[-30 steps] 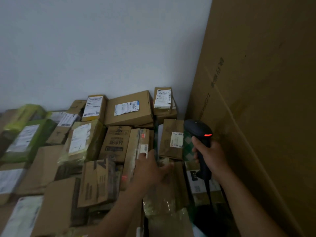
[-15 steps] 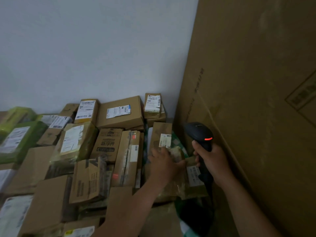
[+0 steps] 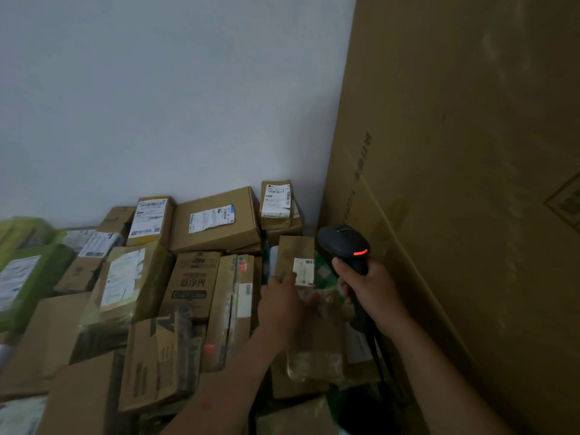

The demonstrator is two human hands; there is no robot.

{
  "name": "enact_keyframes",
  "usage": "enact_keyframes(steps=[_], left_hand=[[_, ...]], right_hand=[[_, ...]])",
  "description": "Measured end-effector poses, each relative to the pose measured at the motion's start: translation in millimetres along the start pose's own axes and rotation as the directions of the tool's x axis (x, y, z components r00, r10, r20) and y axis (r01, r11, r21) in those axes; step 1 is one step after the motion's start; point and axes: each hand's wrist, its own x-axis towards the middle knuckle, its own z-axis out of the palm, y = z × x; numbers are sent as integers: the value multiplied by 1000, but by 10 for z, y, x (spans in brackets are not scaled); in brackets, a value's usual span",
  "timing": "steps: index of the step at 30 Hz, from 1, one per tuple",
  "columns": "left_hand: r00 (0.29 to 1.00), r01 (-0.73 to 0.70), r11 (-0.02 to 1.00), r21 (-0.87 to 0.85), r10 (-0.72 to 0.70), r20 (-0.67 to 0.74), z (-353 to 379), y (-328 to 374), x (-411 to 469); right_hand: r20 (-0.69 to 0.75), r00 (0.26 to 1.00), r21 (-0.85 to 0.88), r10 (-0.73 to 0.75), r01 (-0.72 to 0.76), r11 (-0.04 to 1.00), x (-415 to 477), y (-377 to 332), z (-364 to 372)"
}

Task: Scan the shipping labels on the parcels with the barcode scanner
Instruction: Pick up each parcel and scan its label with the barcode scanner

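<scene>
Black barcode scanner [image 3: 342, 243], red light on, beside white-labelled brown parcel [image 3: 293, 254].

Nothing legible for certain: bold Chinese characters, blurred, on the printed brown box [image 3: 194, 284]; barcoded white shipping labels [image 3: 212, 218], print too small to read, on the flat box [image 3: 216, 238], the small rear box [image 3: 277, 200] and the upright parcel [image 3: 292, 249]; faint vertical lettering on the tall cardboard sheet [image 3: 439, 183].

Left hand [image 3: 281, 301] now at labelled parcel [image 3: 293, 255]

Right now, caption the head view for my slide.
Right hand grips the barcode scanner while the left hand touches a labelled parcel.
</scene>
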Motion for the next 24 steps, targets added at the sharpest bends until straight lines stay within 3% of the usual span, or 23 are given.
enact_keyframes(steps=[6,17,24], left_hand=[[974,-26,1000,0,25,-223,-376,-173,627],[953,1,997,83,24,-301,-461,56,1978],[935,117,969,-217,-181,-306,-211,48,2233]], right_hand=[[13,1000,-39,-16,17,999,473,-125,202],[-39,990,-39,135,-136,990,1040,13,266],[-32,985,-43,169,-170,985,1085,123,199]])
